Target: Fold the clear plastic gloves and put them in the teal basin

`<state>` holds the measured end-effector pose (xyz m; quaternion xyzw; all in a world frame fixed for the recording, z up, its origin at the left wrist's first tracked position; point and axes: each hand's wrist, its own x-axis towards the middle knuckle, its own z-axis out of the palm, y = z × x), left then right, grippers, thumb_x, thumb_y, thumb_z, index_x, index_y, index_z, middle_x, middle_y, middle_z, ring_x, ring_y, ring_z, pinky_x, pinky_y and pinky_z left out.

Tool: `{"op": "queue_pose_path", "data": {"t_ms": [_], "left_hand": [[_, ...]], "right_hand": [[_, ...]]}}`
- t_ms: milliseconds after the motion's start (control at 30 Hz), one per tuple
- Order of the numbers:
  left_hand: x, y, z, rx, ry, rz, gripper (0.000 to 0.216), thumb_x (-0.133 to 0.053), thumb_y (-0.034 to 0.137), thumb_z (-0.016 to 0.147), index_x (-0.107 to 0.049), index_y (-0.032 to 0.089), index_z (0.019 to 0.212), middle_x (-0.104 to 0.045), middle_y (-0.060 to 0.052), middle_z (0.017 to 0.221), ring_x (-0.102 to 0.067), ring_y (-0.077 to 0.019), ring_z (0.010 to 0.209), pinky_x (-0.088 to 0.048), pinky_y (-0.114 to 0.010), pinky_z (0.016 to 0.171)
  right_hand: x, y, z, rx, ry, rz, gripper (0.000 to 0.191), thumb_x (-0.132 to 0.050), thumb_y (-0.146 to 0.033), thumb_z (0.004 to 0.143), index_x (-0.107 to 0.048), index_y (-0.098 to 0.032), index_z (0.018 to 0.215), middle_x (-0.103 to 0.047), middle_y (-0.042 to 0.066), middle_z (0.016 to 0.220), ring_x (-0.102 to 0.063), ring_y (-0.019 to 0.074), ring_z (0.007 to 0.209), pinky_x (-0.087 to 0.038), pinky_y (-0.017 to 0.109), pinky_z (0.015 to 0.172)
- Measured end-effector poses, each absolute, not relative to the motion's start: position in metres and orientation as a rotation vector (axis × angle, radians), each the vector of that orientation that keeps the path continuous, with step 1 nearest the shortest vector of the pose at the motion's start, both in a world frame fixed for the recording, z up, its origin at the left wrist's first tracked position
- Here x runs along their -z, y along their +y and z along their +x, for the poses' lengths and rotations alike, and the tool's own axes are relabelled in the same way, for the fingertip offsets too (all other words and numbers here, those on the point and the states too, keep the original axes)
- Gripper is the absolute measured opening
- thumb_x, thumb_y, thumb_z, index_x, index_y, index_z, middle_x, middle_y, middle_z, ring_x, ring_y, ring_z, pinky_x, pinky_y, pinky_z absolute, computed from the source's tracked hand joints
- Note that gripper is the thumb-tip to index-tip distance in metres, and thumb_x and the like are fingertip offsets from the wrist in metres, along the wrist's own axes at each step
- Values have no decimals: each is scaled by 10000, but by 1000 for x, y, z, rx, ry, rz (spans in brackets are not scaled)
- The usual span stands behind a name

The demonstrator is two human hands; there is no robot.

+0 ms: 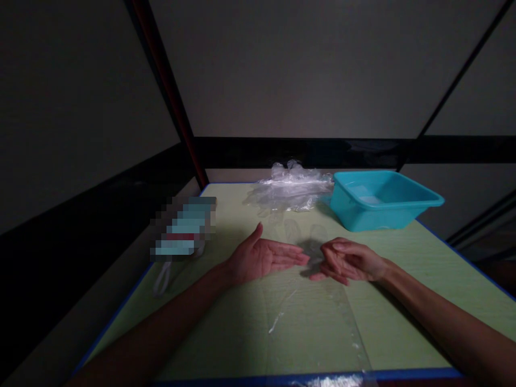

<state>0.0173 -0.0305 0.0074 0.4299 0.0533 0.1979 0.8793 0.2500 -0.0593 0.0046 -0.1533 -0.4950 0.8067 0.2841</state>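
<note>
The left hand (pixel 262 258) is spread palm up and the right hand (pixel 350 262) is loosely curled, both nearer than the teal basin (pixel 403 215). I cannot tell whether the right pinches anything. The clear film (pixel 306 317), flat on the bench (pixel 443 269) below them, is nearly invisible in this dim light, so fingers may miss its edge or crumple it.

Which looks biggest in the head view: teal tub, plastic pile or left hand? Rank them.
Largest: teal tub.
Then plastic pile and left hand look alike; the hand is nearer the camera, so unranked.
</note>
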Motion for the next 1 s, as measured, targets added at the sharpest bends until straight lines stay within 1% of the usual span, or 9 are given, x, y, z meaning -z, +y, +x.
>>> {"op": "queue_pose_path", "data": {"t_ms": [100, 167, 333, 433, 467, 567, 733, 867, 1000], "left_hand": [[-11, -31, 18, -458, 102, 914, 797, -170, 623, 816, -505, -26, 1135, -492, -228, 1185, -379, -309, 1174, -87, -427, 1006], [-11, -32, 19, -463, 79, 940, 788, -195, 622, 813, -503, -27, 1138, -487, -223, 1193, -369, -311, 1181, -82, -425, 1009], [-7, -30, 21, -424, 32, 1019, 771, -214, 616, 816, -496, -17, 1154, -491, -196, 1201, -361, -301, 1190, -94, -422, 1012], [-7, -29, 22, -403, 59, 1095, 763, -256, 625, 804, -504, -9, 1149, -493, -187, 1202, -361, -299, 1190, -106, -417, 1013], [-8, -29, 22, -400, 71, 1120, 761, -266, 628, 800, -509, -5, 1146, -494, -185, 1202, -362, -299, 1190, -108, -415, 1014], [-10, -29, 23, -399, 84, 1177, 760, -255, 637, 796, -516, 14, 1146, -496, -176, 1203, -362, -294, 1191, -108, -415, 1016], [-8, -31, 25, -353, 99, 1269, 742, -234, 647, 793, -548, 61, 1122, -507, -142, 1204, -374, -278, 1186, -136, -409, 1014], [-5, -33, 26, -351, 143, 1361, 743, -237, 659, 784, -546, 78, 1129, -499, -131, 1216, -374, -272, 1187, -155, -397, 1012], [-4, -36, 26, -374, 125, 1455, 777, -216, 675, 775, -527, 72, 1153, -491, -138, 1223, -380, -279, 1182, -184, -399, 1004]], "right_hand": [[-7, -58, 251, -2095, -1375, -473, 322, -535, -394, 788, -556, -120, 619, -521, -44, 496, -485, 64, 406, -381, 427, 875], [-13, -59, 253, -1918, -1463, -517, 295, -548, -387, 779, -562, -132, 631, -487, -61, 468, -459, 62, 401, -410, 391, 829], [-40, -84, 253, -1238, -1912, -719, 235, -540, -281, 791, -518, -172, 584, -438, -55, 487, -437, 85, 491, -421, 334, 750], [-52, -114, 250, -756, -2254, -729, 187, -487, -217, 812, -540, -168, 640, -516, 3, 584, -480, 120, 593, -421, 322, 708], [-54, -125, 250, -618, -2400, -670, 172, -472, -226, 818, -559, -162, 684, -540, 25, 615, -490, 136, 621, -423, 314, 670], [-51, -154, 249, -271, -2650, -590, 241, -424, -331, 844, -587, -157, 812, -589, 64, 690, -526, 180, 716, -424, 338, 691], [-23, -182, 253, 13, -2633, -634, 322, -282, -254, 911, -575, -208, 784, -629, 15, 697, -549, 144, 757, -408, 284, 772], [-2, -189, 262, 137, -2655, -649, 277, -342, -229, 893, -544, -229, 704, -618, -11, 631, -535, 134, 662, -410, 284, 725], [4, -187, 269, 211, -2681, -628, 275, -342, -215, 880, -562, -235, 716, -631, 17, 670, -530, 156, 685, -413, 315, 676]]}}
